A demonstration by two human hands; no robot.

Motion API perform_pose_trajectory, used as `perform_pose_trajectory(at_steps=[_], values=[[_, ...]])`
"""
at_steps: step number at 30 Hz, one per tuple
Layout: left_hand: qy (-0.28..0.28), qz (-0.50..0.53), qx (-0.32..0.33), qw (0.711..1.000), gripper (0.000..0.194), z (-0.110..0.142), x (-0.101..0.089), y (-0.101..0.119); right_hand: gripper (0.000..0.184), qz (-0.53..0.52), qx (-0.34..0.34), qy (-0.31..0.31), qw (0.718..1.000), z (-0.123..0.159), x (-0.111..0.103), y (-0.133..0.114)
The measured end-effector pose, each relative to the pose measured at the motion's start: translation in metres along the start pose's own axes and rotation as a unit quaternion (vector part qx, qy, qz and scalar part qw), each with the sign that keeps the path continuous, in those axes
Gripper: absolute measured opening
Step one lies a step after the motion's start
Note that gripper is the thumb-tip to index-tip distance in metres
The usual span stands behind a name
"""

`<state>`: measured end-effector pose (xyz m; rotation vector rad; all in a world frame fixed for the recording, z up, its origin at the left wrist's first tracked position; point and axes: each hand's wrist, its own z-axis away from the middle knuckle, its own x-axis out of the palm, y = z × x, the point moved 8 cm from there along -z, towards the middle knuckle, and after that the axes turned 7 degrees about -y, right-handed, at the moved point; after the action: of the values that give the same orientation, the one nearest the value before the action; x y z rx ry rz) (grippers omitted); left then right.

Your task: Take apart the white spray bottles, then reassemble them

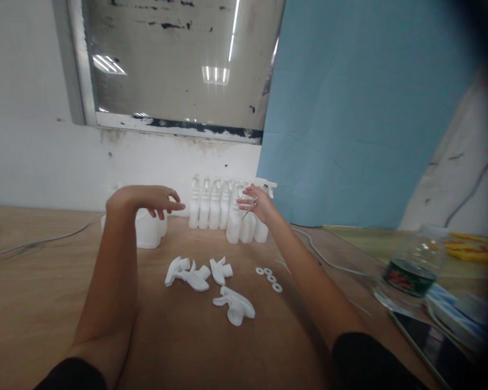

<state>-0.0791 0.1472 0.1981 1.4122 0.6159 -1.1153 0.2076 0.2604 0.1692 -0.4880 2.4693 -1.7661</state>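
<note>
My left hand [158,199] hovers above white plastic bottles [148,230] at the left, its fingers loosely stretched out with nothing in them. At the row of white spray bottles [214,208] by the wall, my right hand [262,205] grips a slim metal tool [249,208] resembling tweezers, pointing down and left. Some fingers stay spread, and the bottles behind are partly hidden. Several loose white spray heads lie on the table, one of them a trigger head [236,306] closest to me. To their right lie several flat white ring washers [271,278].
On the right stand a clear bottle with a green label [409,277] and a dark-screened phone [431,346]. A pale cable [329,262] crosses the table there; another cable [57,238] lies left. The wall with a window [174,65] bounds the back.
</note>
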Motion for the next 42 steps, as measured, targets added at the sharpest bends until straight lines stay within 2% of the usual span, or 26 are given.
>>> perform_pose_trajectory(at_steps=[3,9,13,17,20,24,26,30,34,37,42], values=[[-0.002,0.011,0.042,0.999,0.068,-0.020,0.008,0.016,0.025,-0.031,0.006,-0.010,0.999,0.001,0.002,-0.002],[-0.118,0.091,0.141,0.979,0.066,-0.074,0.057,0.056,0.027,-0.064,0.012,-0.010,0.998,0.004,0.000,0.004],[-0.137,0.116,0.131,0.975,0.065,-0.097,0.075,0.052,0.024,-0.087,0.027,-0.014,0.996,0.003,0.003,0.010],[-0.083,0.135,0.144,0.977,0.084,-0.104,0.069,0.044,0.025,-0.117,0.038,-0.041,0.992,0.008,0.015,0.005],[-0.046,0.156,0.185,0.969,0.103,-0.104,0.062,0.050,0.028,-0.134,0.044,-0.074,0.987,0.016,0.028,-0.004],[-0.003,0.178,0.200,0.963,0.112,-0.108,0.062,0.060,0.032,-0.145,0.047,-0.111,0.982,0.026,0.046,-0.014],[0.020,0.184,0.195,0.963,0.109,-0.111,0.064,0.065,0.033,-0.147,0.039,-0.133,0.979,0.030,0.054,-0.018],[0.046,0.190,0.202,0.960,0.083,-0.113,0.069,0.078,0.035,-0.134,0.004,-0.194,0.972,0.040,0.071,-0.032],[0.075,0.191,0.210,0.956,0.065,-0.110,0.064,0.086,0.040,-0.086,-0.029,-0.221,0.971,0.049,0.078,-0.045],[0.097,0.192,0.226,0.950,0.060,-0.107,0.057,0.089,0.043,-0.023,-0.045,-0.206,0.977,0.049,0.073,-0.048],[0.114,0.206,0.267,0.935,0.067,-0.105,0.051,0.095,0.032,0.102,-0.106,-0.069,0.987,0.037,0.041,-0.050]])
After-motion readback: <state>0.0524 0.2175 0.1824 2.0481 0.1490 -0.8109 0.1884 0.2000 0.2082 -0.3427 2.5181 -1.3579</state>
